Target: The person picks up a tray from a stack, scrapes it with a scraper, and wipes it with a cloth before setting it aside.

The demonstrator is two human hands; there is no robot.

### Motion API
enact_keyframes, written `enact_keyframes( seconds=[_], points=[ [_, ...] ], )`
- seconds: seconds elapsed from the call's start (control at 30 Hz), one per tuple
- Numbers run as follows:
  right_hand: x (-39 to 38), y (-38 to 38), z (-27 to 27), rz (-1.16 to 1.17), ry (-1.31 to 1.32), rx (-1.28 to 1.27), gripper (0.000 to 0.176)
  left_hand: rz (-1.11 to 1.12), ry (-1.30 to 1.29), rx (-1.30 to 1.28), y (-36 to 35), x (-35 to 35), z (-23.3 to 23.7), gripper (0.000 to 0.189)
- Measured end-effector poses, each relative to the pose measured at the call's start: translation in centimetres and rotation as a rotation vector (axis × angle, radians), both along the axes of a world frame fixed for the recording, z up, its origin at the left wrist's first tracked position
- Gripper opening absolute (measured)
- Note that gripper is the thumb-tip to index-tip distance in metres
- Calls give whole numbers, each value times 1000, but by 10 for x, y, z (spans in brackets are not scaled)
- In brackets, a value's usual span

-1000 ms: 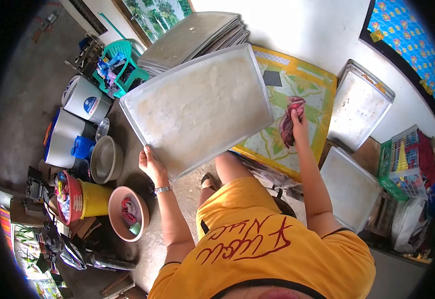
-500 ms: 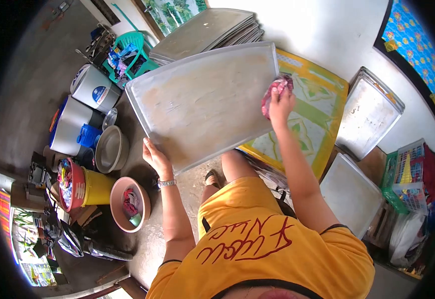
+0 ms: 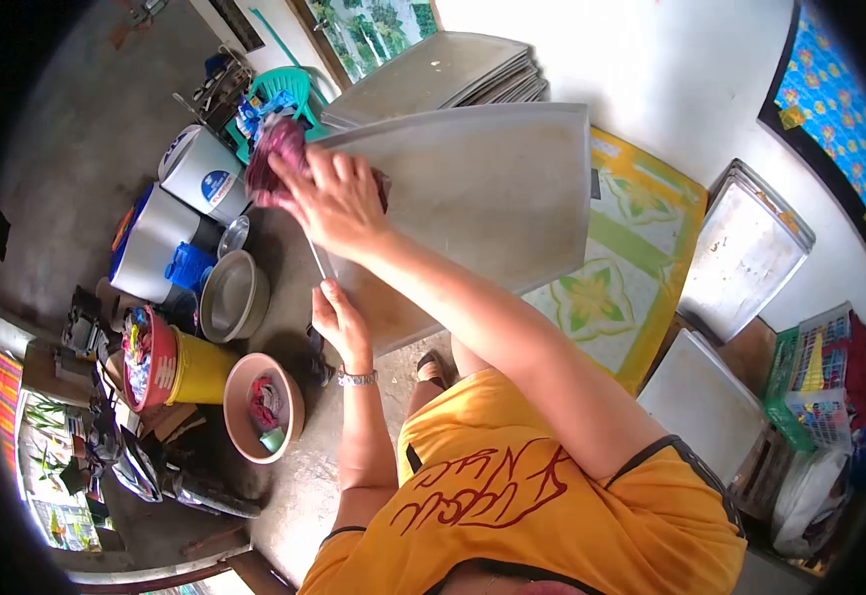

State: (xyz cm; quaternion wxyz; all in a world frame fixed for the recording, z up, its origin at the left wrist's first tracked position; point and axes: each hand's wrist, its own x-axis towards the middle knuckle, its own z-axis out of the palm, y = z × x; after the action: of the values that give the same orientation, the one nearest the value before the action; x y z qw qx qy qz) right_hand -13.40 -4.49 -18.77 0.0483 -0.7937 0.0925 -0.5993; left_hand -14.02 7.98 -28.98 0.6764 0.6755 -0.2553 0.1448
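A flat metal tray [image 3: 483, 188] is held up before me, its surface streaked grey and brown. My left hand [image 3: 342, 325] is closed on its lower left edge, with a bracelet or watch on the wrist. My right hand [image 3: 342, 206] presses a dark red patterned cloth [image 3: 276, 164] at the tray's upper left edge. Part of the cloth hangs past that edge. My right forearm crosses in front of the tray and covers some of its lower left part.
Stacked trays [image 3: 433, 74] lie behind the held one, above a yellow-green patterned cover [image 3: 641, 288]. More trays [image 3: 745, 248] lean at the right wall, near plastic crates [image 3: 818, 367]. To the left are a pink basin [image 3: 238, 426] with cloth, a yellow bucket [image 3: 198, 372] and a green chair [image 3: 294, 89].
My right hand has swept the cloth from the tray's right edge to its upper left edge. My left hand keeps its grip, and the tray sits slightly lower and farther right in view.
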Motion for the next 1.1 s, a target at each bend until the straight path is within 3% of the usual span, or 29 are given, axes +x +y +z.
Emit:
enact_keyframes(
  seconds=[0.07,0.13,0.2,0.27,0.4,0.43,0.5,0.6,0.67,0.73,0.77,0.9,1.0,1.1],
  points=[
    [-6,-22,5,-38,-84,74,51,-19,1,-70,-2,0,-3,39],
    [-33,-66,-6,-267,-26,280,39,-77,41,-168,-1,-4,-7,31],
    [-50,-116,-29,-466,-146,280,46,-69,50,-143,5,3,-18,31],
    [-81,-169,-50,-664,21,467,50,-72,50,-157,6,3,-22,31],
    [-143,-265,-74,-872,-58,567,49,-85,47,-168,10,6,-31,32],
    [-160,-278,-71,-867,7,644,52,-87,41,-178,10,8,-32,32],
    [-180,-297,-87,-760,-138,816,49,-69,22,-160,9,13,-36,33],
    [-198,-274,-115,-75,-349,1097,52,-18,53,-109,2,7,-21,39],
    [-199,-267,-177,-306,-230,921,53,-7,55,-96,0,15,-27,40],
    [-205,-251,-247,-467,-117,962,53,-22,80,-112,-1,23,-28,40],
    [-211,-234,-266,-447,-108,904,53,-30,89,-118,-2,26,-28,39],
    [-234,-181,-283,-597,0,596,52,-51,93,-132,-6,34,-13,40],
    [-236,-185,-293,-506,-26,929,51,-102,98,-178,-12,31,8,40],
    [-207,-191,-284,45,-916,1402,50,-145,124,-272,-28,23,24,39]
  ],
)
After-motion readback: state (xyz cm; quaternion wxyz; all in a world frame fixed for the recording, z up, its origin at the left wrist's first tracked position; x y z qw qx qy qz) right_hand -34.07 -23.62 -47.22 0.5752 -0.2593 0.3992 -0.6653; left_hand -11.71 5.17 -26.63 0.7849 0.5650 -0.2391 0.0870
